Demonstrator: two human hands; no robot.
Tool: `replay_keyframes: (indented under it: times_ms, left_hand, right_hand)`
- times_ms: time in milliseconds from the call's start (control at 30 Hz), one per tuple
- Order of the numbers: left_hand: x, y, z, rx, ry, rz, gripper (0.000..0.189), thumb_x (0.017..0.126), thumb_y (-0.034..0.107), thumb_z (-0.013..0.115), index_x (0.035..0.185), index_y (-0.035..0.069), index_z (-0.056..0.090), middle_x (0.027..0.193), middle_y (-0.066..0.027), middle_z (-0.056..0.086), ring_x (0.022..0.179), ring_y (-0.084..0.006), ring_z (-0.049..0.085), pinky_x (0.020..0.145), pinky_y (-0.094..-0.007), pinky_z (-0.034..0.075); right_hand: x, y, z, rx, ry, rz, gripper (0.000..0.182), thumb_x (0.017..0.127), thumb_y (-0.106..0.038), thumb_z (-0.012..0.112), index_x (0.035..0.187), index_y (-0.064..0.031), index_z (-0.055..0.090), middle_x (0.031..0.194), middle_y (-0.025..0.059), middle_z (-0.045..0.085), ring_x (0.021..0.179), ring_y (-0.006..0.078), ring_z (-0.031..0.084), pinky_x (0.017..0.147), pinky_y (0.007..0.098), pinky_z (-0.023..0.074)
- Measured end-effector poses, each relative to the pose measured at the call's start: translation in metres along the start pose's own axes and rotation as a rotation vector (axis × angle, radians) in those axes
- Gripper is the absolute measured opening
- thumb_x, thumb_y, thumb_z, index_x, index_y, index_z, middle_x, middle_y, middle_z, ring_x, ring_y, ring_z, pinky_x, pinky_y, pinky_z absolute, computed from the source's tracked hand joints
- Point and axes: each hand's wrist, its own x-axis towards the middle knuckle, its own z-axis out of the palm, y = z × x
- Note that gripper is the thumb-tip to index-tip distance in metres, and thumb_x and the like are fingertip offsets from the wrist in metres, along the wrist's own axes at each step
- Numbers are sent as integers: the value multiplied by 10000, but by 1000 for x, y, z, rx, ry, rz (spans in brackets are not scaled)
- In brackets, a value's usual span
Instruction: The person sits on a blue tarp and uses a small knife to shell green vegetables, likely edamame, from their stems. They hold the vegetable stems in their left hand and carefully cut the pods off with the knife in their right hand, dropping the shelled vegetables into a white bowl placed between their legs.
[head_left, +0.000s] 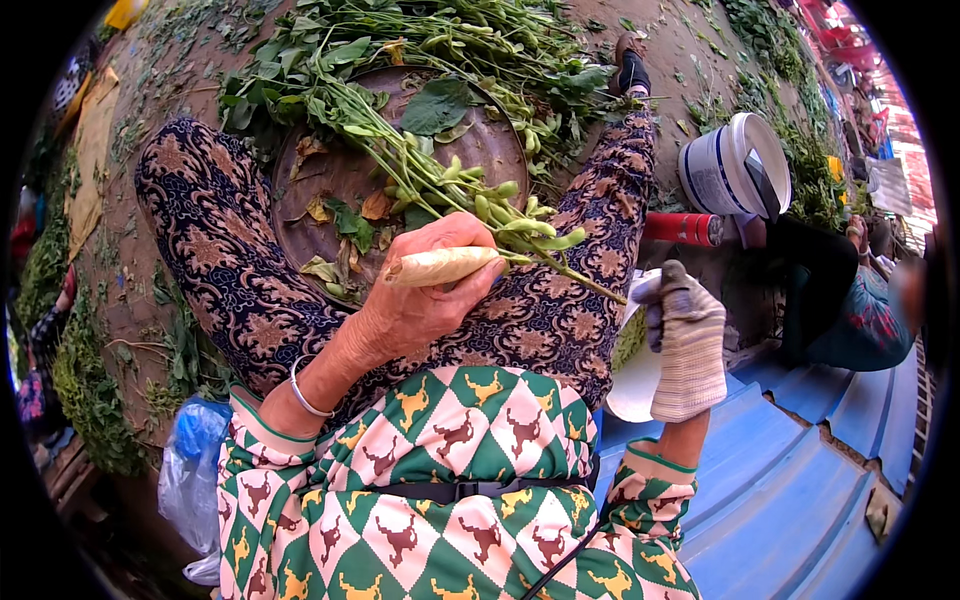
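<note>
My left hand (431, 292), bare with a pale wrapping on one finger, is closed round a stalk of green soybean pods (517, 217) above my lap. The stalk's leafy end lies over a round metal tray (495, 154) between my legs, which holds loose leaves and pods. My right hand (686, 334), in a striped knit glove with grey fingers, is raised beside the stalk's bare tip, over a white container (632, 394) with green pods in it. Its fingertips are curled by something white; whether they grip it I cannot tell.
More soybean plants (450, 37) are heaped beyond the tray. At the right stand a white bucket (705, 172) and a red cylinder (679, 229); another person (855, 300) sits further right, near blue corrugated sheeting (765, 480). A clear plastic bag (187, 480) lies at the left.
</note>
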Motion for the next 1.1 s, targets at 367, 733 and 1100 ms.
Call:
replay_keyframes:
  times_ms: [367, 733, 1100]
  left_hand:
    - [0, 6, 2, 164, 106, 248, 132, 732, 18, 663, 798, -16, 553, 794, -106, 555, 732, -274, 563, 654, -325, 473]
    - [-18, 20, -4, -379, 114, -473, 112, 863, 142, 628, 920, 47, 609, 836, 22, 590, 769, -44, 525, 701, -180, 437]
    - [-16, 17, 3, -19, 161, -72, 64, 831, 34, 603, 828, 20, 540, 723, -30, 512, 643, -81, 506, 566, -245, 426]
  right_hand:
    - [-3, -3, 83, 195, -593, 84, 307, 923, -329, 513, 853, -57, 634, 593, -35, 528, 471, 42, 456, 409, 183, 355]
    - [4, 20, 110, -211, -376, -459, 228, 789, -159, 694, 957, -9, 660, 784, 117, 667, 666, 165, 604, 629, 286, 490]
    - [-7, 12, 112, -518, -212, -710, 120, 824, -119, 587, 850, -10, 631, 750, 205, 605, 675, 372, 577, 589, 387, 465]
